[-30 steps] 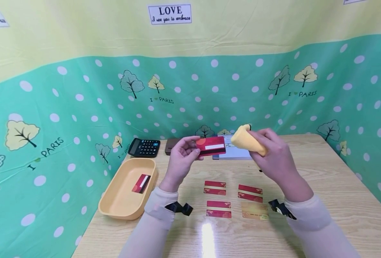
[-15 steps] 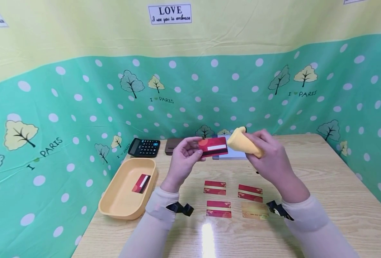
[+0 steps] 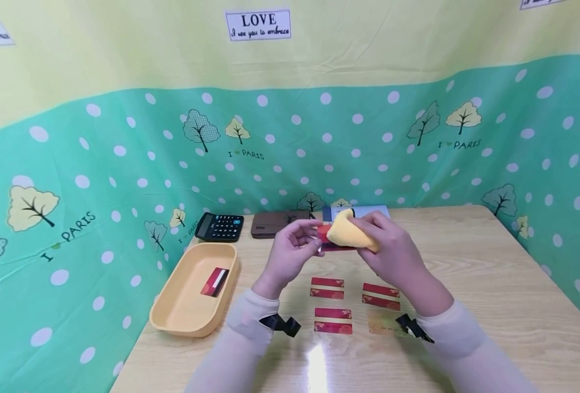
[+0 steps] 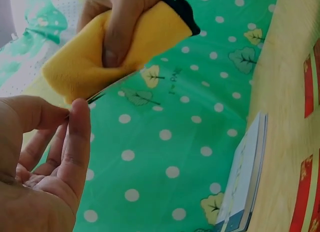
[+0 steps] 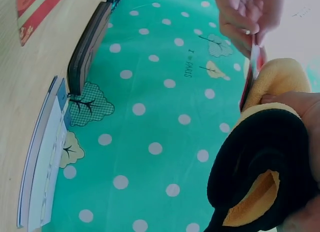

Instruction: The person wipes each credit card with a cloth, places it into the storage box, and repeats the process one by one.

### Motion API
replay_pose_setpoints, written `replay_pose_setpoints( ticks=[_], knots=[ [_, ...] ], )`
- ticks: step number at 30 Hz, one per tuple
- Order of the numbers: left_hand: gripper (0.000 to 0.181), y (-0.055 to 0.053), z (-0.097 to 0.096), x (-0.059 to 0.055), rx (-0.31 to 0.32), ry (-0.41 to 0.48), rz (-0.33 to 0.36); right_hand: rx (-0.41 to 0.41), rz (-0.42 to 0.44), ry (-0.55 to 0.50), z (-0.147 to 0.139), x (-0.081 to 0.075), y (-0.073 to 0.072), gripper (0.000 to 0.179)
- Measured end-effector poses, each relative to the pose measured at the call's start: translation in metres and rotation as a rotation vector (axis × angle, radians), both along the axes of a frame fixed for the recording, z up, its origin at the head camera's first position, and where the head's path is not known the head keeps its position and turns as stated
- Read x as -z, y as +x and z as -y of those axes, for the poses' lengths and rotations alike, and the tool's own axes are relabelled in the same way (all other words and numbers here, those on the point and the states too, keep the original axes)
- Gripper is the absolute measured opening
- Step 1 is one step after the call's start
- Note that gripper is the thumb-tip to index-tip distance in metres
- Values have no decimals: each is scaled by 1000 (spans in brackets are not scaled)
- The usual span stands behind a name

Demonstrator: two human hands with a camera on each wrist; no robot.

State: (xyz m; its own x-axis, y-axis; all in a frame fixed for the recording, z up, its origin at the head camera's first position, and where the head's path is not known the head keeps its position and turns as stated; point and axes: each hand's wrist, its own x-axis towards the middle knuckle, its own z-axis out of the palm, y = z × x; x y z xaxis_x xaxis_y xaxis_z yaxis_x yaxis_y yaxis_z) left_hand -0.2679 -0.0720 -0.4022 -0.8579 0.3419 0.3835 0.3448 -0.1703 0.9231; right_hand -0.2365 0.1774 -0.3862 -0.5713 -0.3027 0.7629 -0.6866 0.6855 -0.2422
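Left hand: thumb and fingers pinch the left end of a red card [image 3: 323, 233], held up off the bench [image 3: 506, 273].
Right hand: [image 3: 393, 248] curled round a folded yellow cloth [image 3: 349, 234], gripping it firmly.
Held card: in the air between the two hands, above the far middle of the bench – only its left part and a lower edge show past the cloth.
Change: half a second ago the cloth met just the card's right end; it now lies across most of the face, and the white strip is covered.
Meaning: I judge that a wiping stroke is in progress; whether the cloth also wraps the back, cannot tell.
Tray: [image 3: 161, 319] on the left, one red card in it [image 3: 214, 281] – probably finished, judging by its being set apart.
Bench cards: three red-and-gold ones [image 3: 326, 288] and a gold one [image 3: 380, 323], in two rows nearer than the hands; the gold one sits near right, partly hidden by the wrist strap.
Far edge: calculator [image 3: 219, 227], brown wallet [image 3: 267, 225], pale book [image 3: 371, 210].
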Motion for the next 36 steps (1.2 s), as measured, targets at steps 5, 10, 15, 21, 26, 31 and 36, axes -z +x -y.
replay_pose_setpoints(
  ticks=[5, 10, 15, 21, 26, 31, 36],
  knots=[
    [37, 3, -2, 3, 3, 17, 1, -7, 21, 21, 5, 3, 4, 57],
    [37, 2, 4, 4, -33, 37, 0, -2, 31, 53, 6, 6, 4, 56],
    [37, 3, 5, 2, -15, 13, 13, 49, 27, 33, -1, 8, 1, 60],
    [38, 5, -1, 2, 12, 12, 17, 28, 6, 32, 4, 8, 2, 62],
    [38, 1, 2, 2, -33, 23, -16, 3, 6, 65, 6, 5, 3, 59],
    [36, 1, 8, -3, -58, 24, -40, 61, 9, 43, -2, 2, -1, 59],
    [37, 4, 4, -5, -18, 14, -15, 69, -5, 22, -4, 0, -1, 60]
  ],
)
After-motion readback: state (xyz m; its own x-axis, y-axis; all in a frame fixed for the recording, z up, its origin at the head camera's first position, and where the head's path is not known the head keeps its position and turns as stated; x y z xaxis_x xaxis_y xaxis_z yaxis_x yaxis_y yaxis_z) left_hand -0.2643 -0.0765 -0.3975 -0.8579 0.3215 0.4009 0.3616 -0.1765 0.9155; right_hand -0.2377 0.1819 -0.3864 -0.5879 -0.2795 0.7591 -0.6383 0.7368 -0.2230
